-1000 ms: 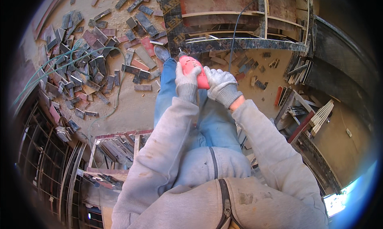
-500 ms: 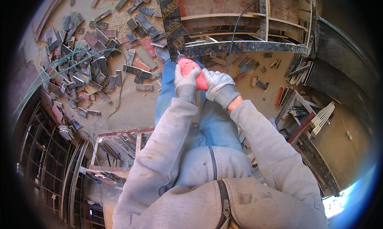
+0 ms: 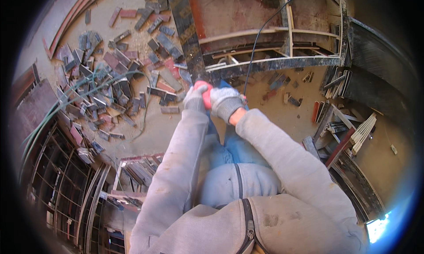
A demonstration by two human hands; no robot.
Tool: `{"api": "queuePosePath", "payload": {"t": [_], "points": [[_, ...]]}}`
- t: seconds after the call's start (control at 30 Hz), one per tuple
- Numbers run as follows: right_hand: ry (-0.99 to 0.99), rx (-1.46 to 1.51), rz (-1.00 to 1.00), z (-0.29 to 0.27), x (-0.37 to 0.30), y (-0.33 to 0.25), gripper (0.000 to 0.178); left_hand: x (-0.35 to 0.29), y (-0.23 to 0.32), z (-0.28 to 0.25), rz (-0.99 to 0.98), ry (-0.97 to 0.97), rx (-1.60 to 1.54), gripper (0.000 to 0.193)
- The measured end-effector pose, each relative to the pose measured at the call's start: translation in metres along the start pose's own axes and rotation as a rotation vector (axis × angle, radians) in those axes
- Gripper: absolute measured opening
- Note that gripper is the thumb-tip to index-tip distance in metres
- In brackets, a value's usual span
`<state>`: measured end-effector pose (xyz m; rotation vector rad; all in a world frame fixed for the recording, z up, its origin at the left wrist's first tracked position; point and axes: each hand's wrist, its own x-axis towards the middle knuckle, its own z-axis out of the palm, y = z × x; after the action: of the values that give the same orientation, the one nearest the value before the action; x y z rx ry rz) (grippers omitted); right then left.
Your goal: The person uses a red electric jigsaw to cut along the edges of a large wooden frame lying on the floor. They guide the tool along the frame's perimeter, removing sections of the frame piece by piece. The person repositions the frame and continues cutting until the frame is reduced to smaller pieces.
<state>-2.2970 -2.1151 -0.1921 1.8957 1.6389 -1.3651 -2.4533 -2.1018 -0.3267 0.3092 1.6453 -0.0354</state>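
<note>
Both my hands, in grey knit work gloves, are closed round a red power drill (image 3: 203,89). My left hand (image 3: 194,98) grips its left side, and my right hand (image 3: 225,101) wraps the right side and back. The drill's front end points away from me, toward the near left corner of a dark panel frame (image 3: 276,62). A black cord (image 3: 255,44) runs over this frame and down toward my right hand. The drill's tip is blurred, so I cannot tell whether it touches the frame.
Many board offcuts (image 3: 119,64) lie heaped on the floor at the left, with a green hose (image 3: 66,95) across them. A crate of wood strips (image 3: 137,172) stands lower left. More scrap wood (image 3: 340,130) is stacked at the right beside dark panels (image 3: 380,68).
Both hands and the drill have shifted a little left and down in the picture. The drill has turned, and less of its body shows. The whole view has tilted slightly.
</note>
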Motion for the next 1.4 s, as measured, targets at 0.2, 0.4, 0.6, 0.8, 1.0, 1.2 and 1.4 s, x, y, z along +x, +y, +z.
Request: {"api": "queuePosePath", "payload": {"t": [0.2,0.4,0.6,0.8,1.0,1.2,1.4], "points": [[0.007,0.019,0.062,0.011,0.007,-0.027,0.034,-0.011,-0.012,-0.02,0.025,-0.232,-0.336,0.061],[-0.16,0.146,0.09,-0.003,0.002,-0.022,0.039,0.003,-0.019,-0.021,-0.053,-0.28,-0.487,0.033],[-0.158,0.102,0.071,-0.018,0.01,-0.014,0.035,0.006,-0.024,-0.009,-0.092,-0.24,-0.481,0.056],[-0.346,0.274,0.2,-0.038,0.036,-0.019,0.042,0.029,0.012,-0.027,-0.18,-0.484,-0.431,0.042],[-0.258,0.385,0.271,-0.022,0.038,-0.007,0.044,0.022,-0.014,-0.009,-0.129,-0.268,-0.491,0.043],[-0.19,0.202,0.041,0.002,0.082,-0.028,0.034,0.004,0.024,-0.028,-0.104,-0.475,-0.498,0.048],[-0.185,0.155,-0.022,-0.003,0.084,-0.024,0.033,0.011,0.036,-0.017,-0.22,-0.467,-0.471,0.049]]}}
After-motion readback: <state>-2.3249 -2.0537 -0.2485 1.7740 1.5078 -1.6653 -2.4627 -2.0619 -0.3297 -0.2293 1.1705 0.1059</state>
